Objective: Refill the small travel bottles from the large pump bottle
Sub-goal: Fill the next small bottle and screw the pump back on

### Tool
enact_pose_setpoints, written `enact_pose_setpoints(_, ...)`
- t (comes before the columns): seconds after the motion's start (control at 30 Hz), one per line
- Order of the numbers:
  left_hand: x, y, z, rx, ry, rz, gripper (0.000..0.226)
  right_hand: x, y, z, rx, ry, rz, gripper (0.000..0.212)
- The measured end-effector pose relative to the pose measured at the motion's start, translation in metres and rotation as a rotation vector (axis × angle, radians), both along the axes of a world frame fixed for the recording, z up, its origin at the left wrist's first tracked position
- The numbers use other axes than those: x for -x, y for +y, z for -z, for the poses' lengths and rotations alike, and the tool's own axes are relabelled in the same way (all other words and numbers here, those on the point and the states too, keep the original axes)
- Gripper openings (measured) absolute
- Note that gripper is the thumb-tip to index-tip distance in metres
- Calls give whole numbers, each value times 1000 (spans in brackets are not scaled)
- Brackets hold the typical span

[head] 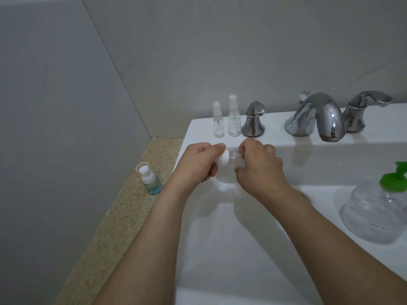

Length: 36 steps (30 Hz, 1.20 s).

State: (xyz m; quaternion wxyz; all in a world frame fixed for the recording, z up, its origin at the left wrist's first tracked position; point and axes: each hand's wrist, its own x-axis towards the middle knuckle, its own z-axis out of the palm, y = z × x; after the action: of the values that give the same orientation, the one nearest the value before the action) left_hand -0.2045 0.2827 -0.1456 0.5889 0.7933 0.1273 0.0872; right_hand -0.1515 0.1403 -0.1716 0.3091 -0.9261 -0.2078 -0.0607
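Observation:
Over the sink's left rim I hold a small clear travel bottle (234, 159) lying sideways. My left hand (199, 164) grips its white cap (225, 160); my right hand (261, 167) grips the clear body. Two small clear spray bottles (218, 122) (234, 118) stand upright on the ledge behind my hands. A small bottle of blue liquid (149, 179) with a clear cap stands on the speckled counter to the left. The large clear pump bottle (378, 214) with a green pump top (394, 178) stands at the right edge, partly cut off.
A chrome faucet spout (326, 117) with two chrome handles (253, 121) (361, 111) lines the back of the white sink (242, 249). The speckled counter (105, 227) runs along the left beside a grey tiled wall.

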Motion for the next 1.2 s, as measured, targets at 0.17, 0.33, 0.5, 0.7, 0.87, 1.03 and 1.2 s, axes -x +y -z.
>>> enact_pose_setpoints(0.17,-1,-2,1,-35,43,3,45,-2,0,0,-5,-20,21,38)
enact_pose_setpoints(0.33,0,-2,2,-28,35,29,28,-2,1,3,0,20,34,34)
enact_pose_setpoints(0.5,0,1,0,12,7,25,28,-1,2,3,5,27,11,32)
enact_pose_setpoints(0.7,0,0,1,-43,39,-22,50,-2,1,2,21,-27,34,36)
enact_pose_setpoints(0.87,0,-3,2,-35,54,-5,32,-2,1,2,17,4,38,33)
enact_pose_setpoints(1.03,-1,0,-1,21,47,7,23,-1,1,1,11,9,29,33)
enact_pose_setpoints(1.2,0,2,-2,18,-31,-149,52,-3,-3,0,-52,-40,54,36)
